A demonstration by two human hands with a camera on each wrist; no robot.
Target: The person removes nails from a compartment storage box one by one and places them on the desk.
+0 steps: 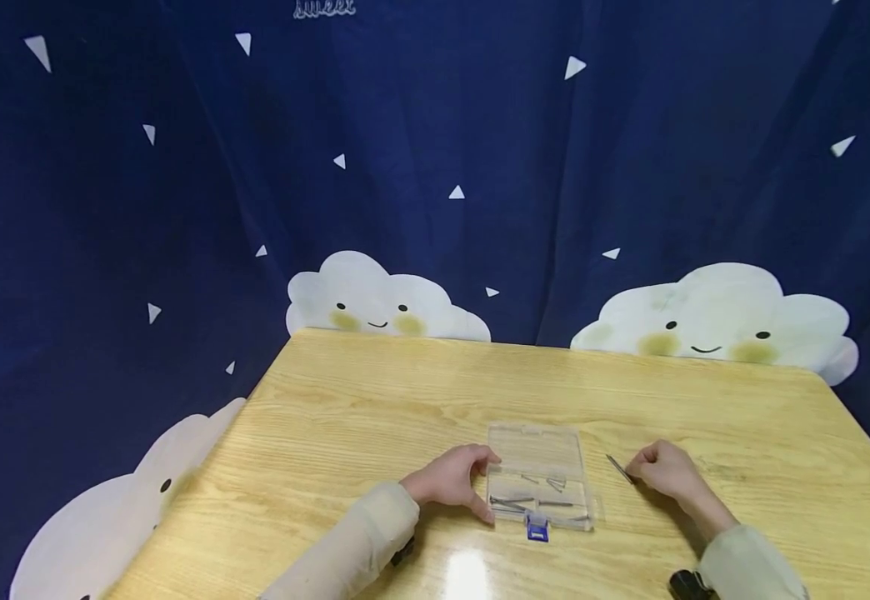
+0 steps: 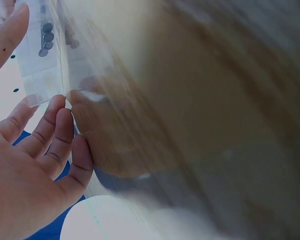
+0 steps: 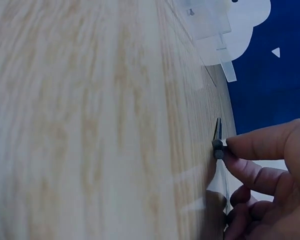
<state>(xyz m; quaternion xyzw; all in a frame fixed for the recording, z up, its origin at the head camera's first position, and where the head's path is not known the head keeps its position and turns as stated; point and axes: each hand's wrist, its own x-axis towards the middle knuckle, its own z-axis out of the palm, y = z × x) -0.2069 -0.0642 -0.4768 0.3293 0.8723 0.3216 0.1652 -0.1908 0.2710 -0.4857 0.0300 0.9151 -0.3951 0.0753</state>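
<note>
A clear plastic case [image 1: 536, 450] lies with its lid raised back, a blue latch [image 1: 537, 527] at its front. Several nails [image 1: 555, 503] of different sizes are inside. My left hand [image 1: 450, 477] holds the left end of the case, thumb at the front corner and fingers at the back; in the left wrist view the fingertips [image 2: 64, 117] meet the table. Right of the case, my right hand [image 1: 663, 468] pinches loose nails [image 1: 617, 465] by their head end. Two nail heads [image 3: 218, 148] show beside the thumb and finger in the right wrist view.
The wooden table [image 1: 375, 392] ends against a dark blue curtain [image 1: 435, 150] with white clouds and triangles. A glare spot lies on the wood near the front. A dark strap [image 1: 686, 585] sits at my right wrist.
</note>
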